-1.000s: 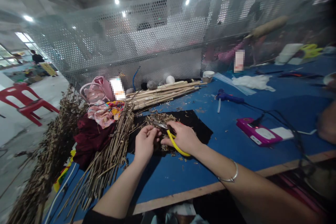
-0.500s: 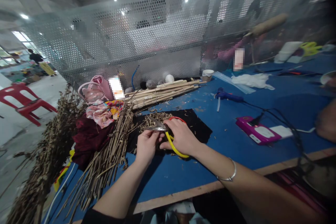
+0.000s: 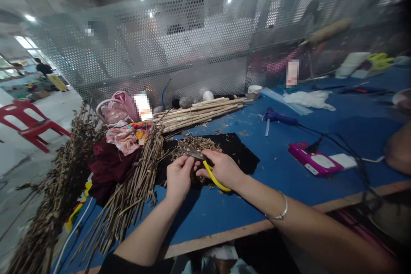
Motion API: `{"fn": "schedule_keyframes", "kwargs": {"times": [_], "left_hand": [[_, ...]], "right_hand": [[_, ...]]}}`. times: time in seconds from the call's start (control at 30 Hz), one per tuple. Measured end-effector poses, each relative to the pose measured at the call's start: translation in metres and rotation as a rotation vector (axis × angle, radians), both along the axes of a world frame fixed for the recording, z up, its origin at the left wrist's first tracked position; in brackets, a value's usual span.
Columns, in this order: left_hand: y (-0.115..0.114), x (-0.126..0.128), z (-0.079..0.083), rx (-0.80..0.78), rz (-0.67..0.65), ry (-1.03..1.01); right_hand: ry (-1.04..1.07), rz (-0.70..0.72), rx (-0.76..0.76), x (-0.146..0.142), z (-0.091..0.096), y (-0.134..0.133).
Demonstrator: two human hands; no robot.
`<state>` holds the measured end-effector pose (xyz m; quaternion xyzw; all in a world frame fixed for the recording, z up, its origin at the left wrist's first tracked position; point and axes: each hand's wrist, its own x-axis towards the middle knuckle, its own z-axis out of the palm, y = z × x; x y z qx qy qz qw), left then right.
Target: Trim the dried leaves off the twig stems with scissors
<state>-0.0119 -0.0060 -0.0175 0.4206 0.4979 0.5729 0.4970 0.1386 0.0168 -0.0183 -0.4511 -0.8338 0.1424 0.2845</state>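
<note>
My right hand (image 3: 224, 168) is closed round scissors (image 3: 215, 178) with yellow and red handles; their blades point left and look closed. Just left of it, my left hand (image 3: 180, 175) has its thumb and fingers pinched together close under the blades. Whatever it pinches is too small to make out. Beneath and behind both hands, a heap of dry plant clippings (image 3: 204, 142) lies on a black cloth (image 3: 239, 147). A bundle of dry stalks (image 3: 135, 192) rests by my left forearm.
Peeled sticks (image 3: 199, 113) lie along the perforated metal screen (image 3: 154, 47). A blue glue gun (image 3: 279, 117) and a magenta power strip (image 3: 316, 159) with cables are on the right of the blue table (image 3: 276, 192). A pink bag (image 3: 117, 109) stands at left, above brushy dry plants (image 3: 51, 192).
The scissor blades have gone from spread to closed, and the right fingers have drawn together on the handles. My left hand stays almost in place.
</note>
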Motion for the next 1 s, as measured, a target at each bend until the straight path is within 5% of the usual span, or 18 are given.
{"fn": "schedule_keyframes", "kwargs": {"times": [0.3,0.67,1.0], "left_hand": [[-0.0022,0.0011,0.0049,0.043,-0.042,0.162],[0.0007,0.0016,0.0002,0.008,-0.061,-0.019],[0.0019,0.0014,-0.0013,-0.044,-0.008,-0.022]], "right_hand": [[-0.06,-0.051,0.046,-0.0016,0.0047,-0.0014],[0.005,-0.053,-0.075,-0.0006,0.0009,0.001],[-0.09,-0.032,0.055,-0.0008,0.0032,0.0016]]}}
